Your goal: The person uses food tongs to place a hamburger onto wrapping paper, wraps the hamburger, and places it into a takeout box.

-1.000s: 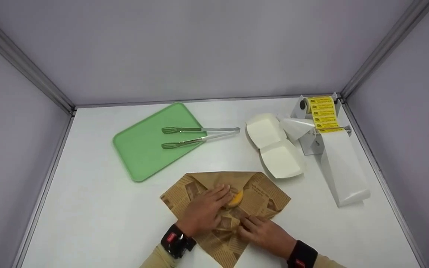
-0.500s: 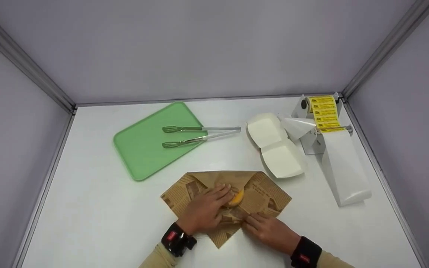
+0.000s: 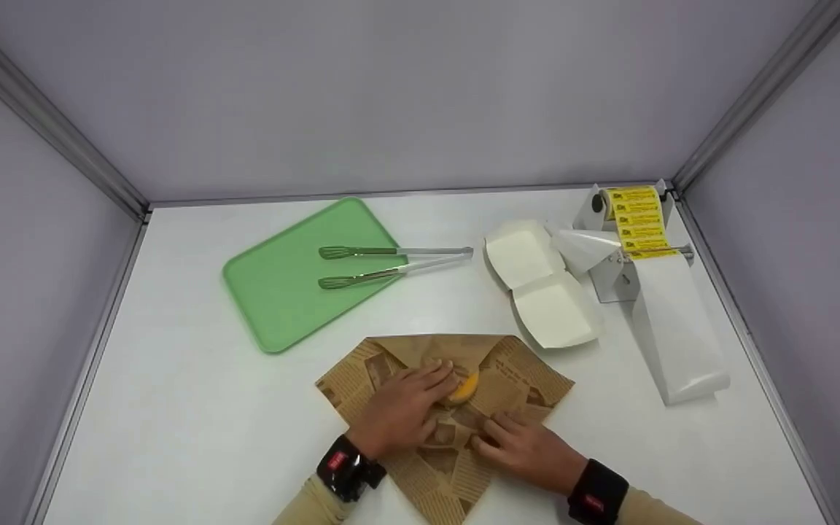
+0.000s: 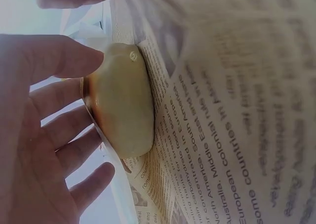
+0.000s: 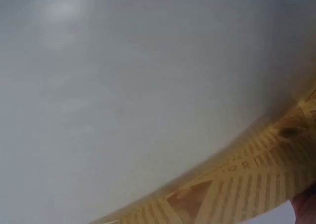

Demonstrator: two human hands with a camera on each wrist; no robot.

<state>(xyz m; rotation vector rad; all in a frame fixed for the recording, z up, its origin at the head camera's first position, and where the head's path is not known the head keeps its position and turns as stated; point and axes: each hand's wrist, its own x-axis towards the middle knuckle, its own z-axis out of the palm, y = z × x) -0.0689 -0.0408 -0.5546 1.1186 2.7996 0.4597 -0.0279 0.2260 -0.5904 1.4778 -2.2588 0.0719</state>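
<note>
While straight-fingered, left hand — on paper

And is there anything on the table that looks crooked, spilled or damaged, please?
Only small things: the tray sits askew on the table, and the tongs lie partly off it, their joined end beyond its edge. I see nothing spilled or damaged.

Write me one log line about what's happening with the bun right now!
left grip: touching bun | right grip: pinching printed paper | bun: on printed paper | white box: open | tongs: partly over green tray
</note>
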